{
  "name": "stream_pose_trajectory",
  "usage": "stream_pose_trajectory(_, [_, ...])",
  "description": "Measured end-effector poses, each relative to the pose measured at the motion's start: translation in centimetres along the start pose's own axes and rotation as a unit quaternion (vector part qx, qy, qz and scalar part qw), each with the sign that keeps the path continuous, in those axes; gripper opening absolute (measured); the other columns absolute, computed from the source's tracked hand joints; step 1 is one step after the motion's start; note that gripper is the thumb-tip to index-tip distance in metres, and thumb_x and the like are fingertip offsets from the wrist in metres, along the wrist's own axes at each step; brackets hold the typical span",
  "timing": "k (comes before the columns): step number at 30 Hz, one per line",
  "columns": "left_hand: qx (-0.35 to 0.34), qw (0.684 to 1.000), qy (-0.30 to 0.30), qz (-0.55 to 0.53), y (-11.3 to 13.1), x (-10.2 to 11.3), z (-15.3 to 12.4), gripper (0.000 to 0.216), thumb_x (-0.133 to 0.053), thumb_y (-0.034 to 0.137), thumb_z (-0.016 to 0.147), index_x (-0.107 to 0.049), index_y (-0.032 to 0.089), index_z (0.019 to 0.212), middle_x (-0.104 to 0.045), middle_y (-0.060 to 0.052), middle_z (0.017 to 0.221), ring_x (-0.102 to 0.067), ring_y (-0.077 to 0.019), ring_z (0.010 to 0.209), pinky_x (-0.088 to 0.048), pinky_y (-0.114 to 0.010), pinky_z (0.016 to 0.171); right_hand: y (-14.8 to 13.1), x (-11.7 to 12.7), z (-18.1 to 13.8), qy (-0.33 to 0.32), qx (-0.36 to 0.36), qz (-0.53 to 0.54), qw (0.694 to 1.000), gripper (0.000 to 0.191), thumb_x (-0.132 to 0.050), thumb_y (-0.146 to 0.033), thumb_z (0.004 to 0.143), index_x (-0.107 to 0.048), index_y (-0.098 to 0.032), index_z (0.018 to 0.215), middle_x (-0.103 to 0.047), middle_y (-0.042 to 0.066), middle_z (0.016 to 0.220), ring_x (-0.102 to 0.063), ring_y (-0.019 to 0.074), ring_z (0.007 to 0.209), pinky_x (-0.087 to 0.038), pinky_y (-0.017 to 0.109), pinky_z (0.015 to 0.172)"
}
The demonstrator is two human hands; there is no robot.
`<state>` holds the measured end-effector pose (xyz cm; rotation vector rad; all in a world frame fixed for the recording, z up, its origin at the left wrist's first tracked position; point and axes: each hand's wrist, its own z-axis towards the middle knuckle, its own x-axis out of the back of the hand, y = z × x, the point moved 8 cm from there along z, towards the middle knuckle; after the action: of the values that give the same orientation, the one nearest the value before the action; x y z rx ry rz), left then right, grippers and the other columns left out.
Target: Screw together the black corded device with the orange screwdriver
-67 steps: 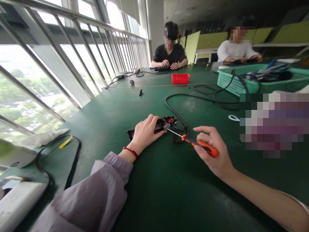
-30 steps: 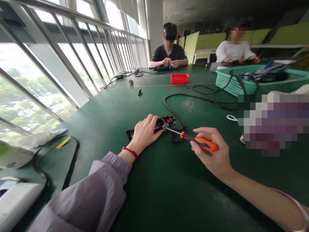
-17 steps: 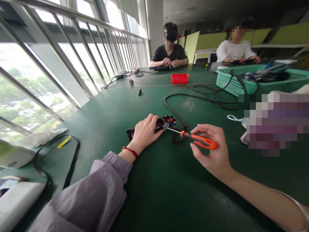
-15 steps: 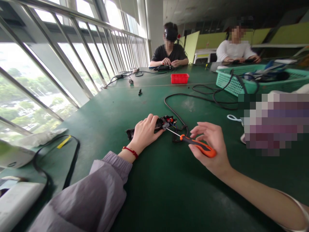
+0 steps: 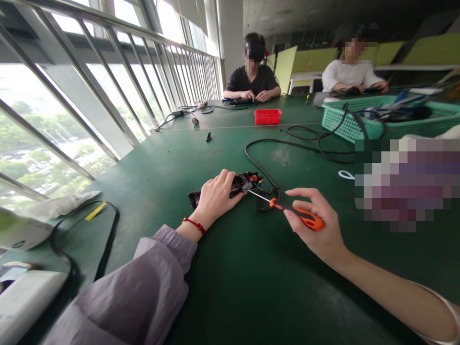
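My left hand (image 5: 214,194) is closed over a black elongated device housing (image 5: 195,198) that lies on the green table. Its right end is opened up, with red parts and thin wires (image 5: 256,179) showing. In my right hand (image 5: 318,225) is a screwdriver (image 5: 305,216) with an orange and black handle, held by the thumb and curled fingers while the index finger stretches forward. The screwdriver's tip meets a small grey part (image 5: 246,187) beside my left fingertips. A black cable (image 5: 262,165) runs away from the device's right end.
A red bin (image 5: 268,117) and a teal basket (image 5: 345,125) of tools and cables stand farther back. One small black piece (image 5: 209,137) lies beyond my left hand. Two people sit across the table. A black strap (image 5: 111,235) and a white box (image 5: 30,302) are at left.
My right hand and the screwdriver handle have shifted slightly right and up, and the index finger has straightened. My left hand and the device stay in place.
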<state>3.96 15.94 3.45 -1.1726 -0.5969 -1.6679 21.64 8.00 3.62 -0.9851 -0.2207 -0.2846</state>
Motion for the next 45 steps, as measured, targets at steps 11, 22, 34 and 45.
stream_pose_trajectory(11, [0.003, 1.0, -0.004, 0.001, 0.0, -0.2, 0.0, 0.043, -0.046, 0.052, 0.086, -0.046, 0.018, 0.112, -0.056, -0.006, 0.101, -0.062, -0.0206, 0.085, -0.041, -0.029, 0.063, 0.0, 0.2, 0.0, 0.011, -0.005, 0.004, 1.0, 0.03, -0.06, -0.019, 0.079, -0.048, -0.023, 0.106, -0.051, -0.007, 0.059, -0.053, 0.0098, 0.05, -0.046, 0.023, 0.052])
stream_pose_trajectory(22, [0.009, 1.0, -0.01, 0.008, -0.1, 0.0, 0.0, 0.043, -0.046, 0.052, 0.086, -0.046, 0.018, 0.112, -0.057, -0.006, 0.102, -0.062, -0.0203, 0.086, -0.041, -0.029, 0.064, 0.5, 0.5, 0.2, 0.03, -0.039, 0.018, 0.999, 0.022, -0.06, -0.023, 0.08, -0.052, -0.021, 0.1, -0.051, -0.007, 0.058, -0.049, 0.0088, 0.048, -0.042, 0.022, 0.049])
stream_pose_trajectory(34, [0.001, 1.0, 0.0, 0.007, 0.0, 0.0, 0.0, 0.044, -0.046, 0.053, 0.086, -0.047, 0.018, 0.112, -0.056, -0.006, 0.102, -0.062, -0.0208, 0.085, -0.04, -0.029, 0.062, -0.5, 0.7, 0.1, 0.044, 0.027, 0.026, 0.998, 0.044, -0.064, -0.015, 0.073, -0.045, -0.023, 0.112, -0.058, -0.001, 0.081, -0.06, 0.0132, 0.072, -0.049, 0.027, 0.067])
stream_pose_trajectory(45, [0.008, 1.0, -0.014, -0.001, 0.0, -0.1, 0.0, 0.044, -0.045, 0.053, 0.086, -0.047, 0.018, 0.112, -0.056, -0.007, 0.102, -0.062, -0.0213, 0.088, -0.042, -0.029, 0.065, -0.8, 0.9, 0.0, 0.054, 0.039, 0.003, 0.998, 0.042, -0.063, -0.016, 0.073, -0.047, -0.024, 0.11, -0.058, 0.0, 0.083, -0.06, 0.0139, 0.073, -0.051, 0.028, 0.067])
